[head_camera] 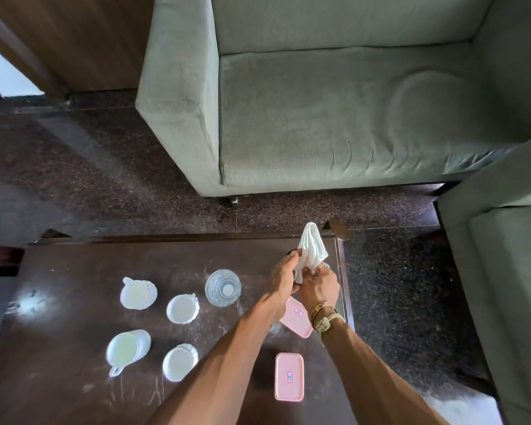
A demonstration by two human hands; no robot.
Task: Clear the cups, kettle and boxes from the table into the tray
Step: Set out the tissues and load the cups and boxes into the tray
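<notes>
1. Both hands were up by the far right corner of the worktop (74,271), busy with a white cloth (311,250) and not with any of the task's things.
2. My left hand (284,273) had its fingers (293,256) curled and pinching the cloth's left side. My right hand (318,288) gripped the bunched lower end, and the loose end stood up over the far edge.
3. A small dark thing showed just under the hands. It was too hidden for me to say what it was, or whether it was the kettle.
4. The far pink box (298,320) lay under my right wrist, on the near side of the fingers and close to the right edge. Its long axis ran from the far edge toward the near edge, tilted a little toward the right edge.
5. The near pink box (289,376) sat closer to the near edge, long axis far-to-near, apart from the first.
6. I judged the right hand nearer to both boxes. It would have had to drop the cloth and draw back toward the near edge.
7. The glass (223,287) stood just left of my left hand, with the white cups (183,308) spread further toward the left edge, so those fell to the left hand.
8. I saw no tray, so I could not judge which way the carry went.
</notes>
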